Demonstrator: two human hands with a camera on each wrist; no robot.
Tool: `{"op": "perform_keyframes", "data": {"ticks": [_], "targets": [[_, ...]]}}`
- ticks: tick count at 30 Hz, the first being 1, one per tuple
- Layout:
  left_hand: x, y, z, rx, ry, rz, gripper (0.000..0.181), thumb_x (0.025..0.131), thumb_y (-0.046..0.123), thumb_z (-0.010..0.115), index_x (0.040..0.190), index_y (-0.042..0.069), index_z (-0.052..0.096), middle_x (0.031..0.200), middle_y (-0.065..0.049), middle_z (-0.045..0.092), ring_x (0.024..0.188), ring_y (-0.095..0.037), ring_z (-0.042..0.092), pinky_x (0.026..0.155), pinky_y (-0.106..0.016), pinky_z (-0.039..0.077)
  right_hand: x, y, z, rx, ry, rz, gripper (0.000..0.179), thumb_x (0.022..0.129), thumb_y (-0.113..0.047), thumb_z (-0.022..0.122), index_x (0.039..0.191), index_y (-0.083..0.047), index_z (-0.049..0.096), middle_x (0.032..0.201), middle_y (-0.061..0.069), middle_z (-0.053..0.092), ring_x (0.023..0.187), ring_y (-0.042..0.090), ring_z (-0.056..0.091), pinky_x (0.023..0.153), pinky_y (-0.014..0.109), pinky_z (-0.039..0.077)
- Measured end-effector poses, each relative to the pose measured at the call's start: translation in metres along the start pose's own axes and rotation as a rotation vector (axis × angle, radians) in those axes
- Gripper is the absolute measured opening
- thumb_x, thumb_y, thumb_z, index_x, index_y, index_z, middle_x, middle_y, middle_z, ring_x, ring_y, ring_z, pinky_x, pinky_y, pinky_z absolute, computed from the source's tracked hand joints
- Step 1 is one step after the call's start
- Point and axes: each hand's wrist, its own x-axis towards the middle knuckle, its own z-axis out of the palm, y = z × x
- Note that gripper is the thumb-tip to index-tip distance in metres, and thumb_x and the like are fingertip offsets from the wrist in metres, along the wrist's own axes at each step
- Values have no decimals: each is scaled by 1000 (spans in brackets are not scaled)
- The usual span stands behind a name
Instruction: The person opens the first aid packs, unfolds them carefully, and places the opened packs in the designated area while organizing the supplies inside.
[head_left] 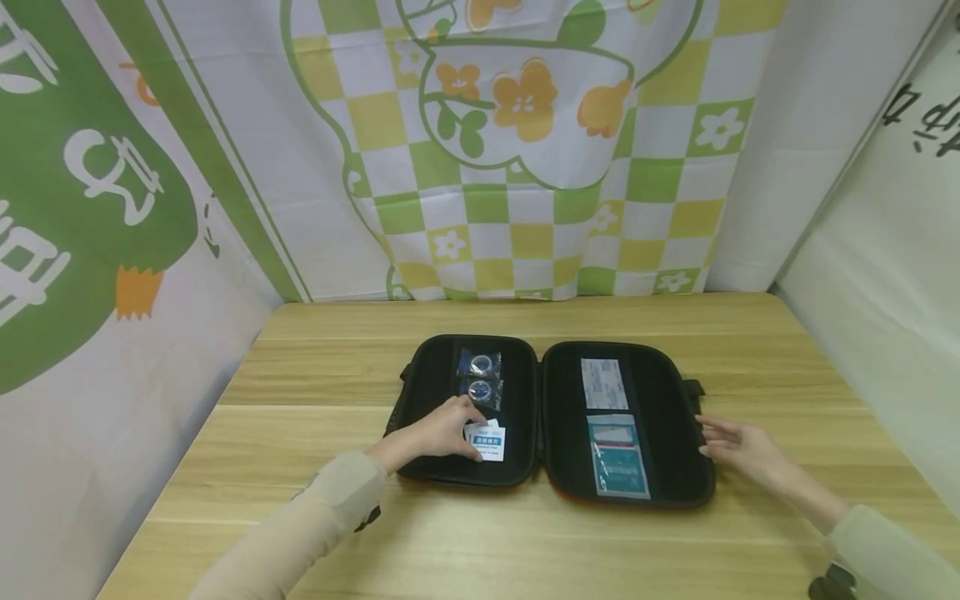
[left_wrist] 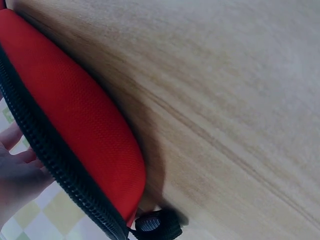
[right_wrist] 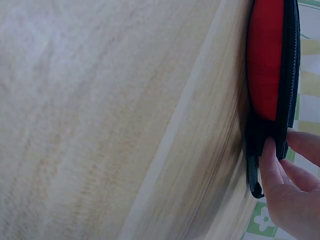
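Note:
A zippered case (head_left: 553,492), black inside and red outside, lies unfolded on the table. My left hand (head_left: 448,427) reaches over its left half and pinches small white alcohol pad packets (head_left: 490,444) between thumb and fingers. In the left wrist view, the left hand (left_wrist: 17,172) is partly hidden behind the case's zipper edge. Along the right rim, my right hand (head_left: 738,450) grips the case's edge. The right wrist view shows the right hand (right_wrist: 292,185) with fingers on both sides of that edge, near a black strap (right_wrist: 254,177).
Two dark clear-wrapped packets with round items (head_left: 481,377) sit in the left half, above the left hand. In the right half are a white printed packet (head_left: 603,383) and a teal packet (head_left: 619,458). Wooden tabletop (head_left: 510,550) surrounds the case; a patterned curtain (head_left: 480,208) hangs behind.

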Motion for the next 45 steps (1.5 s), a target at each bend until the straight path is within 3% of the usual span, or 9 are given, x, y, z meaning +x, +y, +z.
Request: {"op": "perform_keyframes", "data": {"ticks": [7, 11, 18, 26, 36, 45], "targets": [[1, 2, -1, 28, 3, 9, 46, 64, 26, 78, 103, 5, 62, 98, -5, 51, 87, -16, 43, 71, -24, 42, 0, -1, 0, 11, -5, 3, 52, 84, -7, 57, 123, 20, 34, 112, 41, 45, 99, 43, 51, 72, 28, 52], [0, 3, -2, 18, 36, 25, 42, 65, 22, 78, 100, 5, 61, 98, -5, 53, 89, -16, 45, 76, -27, 44, 1, 0, 1, 1, 6, 4, 52, 83, -6, 58, 122, 21, 35, 111, 41, 45, 98, 39, 54, 72, 26, 52], [1, 2, -2, -4, 102, 73, 35, 65, 14, 77, 95, 6, 62, 90, -3, 57, 85, -15, 51, 77, -28, 45, 2, 1, 1, 5, 2, -18, 51, 83, -4, 57, 121, 21, 35, 111, 42, 44, 99, 44, 50, 71, 24, 52], [-3, 2, -2, -185, 118, 81, 24, 71, 1, 70, 94, 4, 62, 83, -3, 58, 73, -14, 51, 61, -21, 45, 2, 1, 1, 9, 4, -9, 51, 82, -3, 58, 121, 22, 35, 111, 41, 45, 97, 41, 53, 70, 20, 51], [-9, -2, -5, -343, 99, 50, 17, 77, -3, 62, 92, 4, 63, 87, -6, 63, 73, -12, 54, 63, -20, 48, 0, 0, 0, 4, -2, 3, 52, 83, -7, 58, 123, 19, 35, 112, 41, 45, 101, 44, 50, 73, 25, 52], [-13, -3, -6, -588, 90, 11, 16, 78, -10, 53, 91, -5, 62, 87, -15, 63, 70, -15, 58, 61, -29, 54, 1, 0, -1, -22, 4, -2, 52, 83, -8, 59, 122, 19, 37, 111, 40, 47, 96, 34, 56, 71, 22, 51]]}}
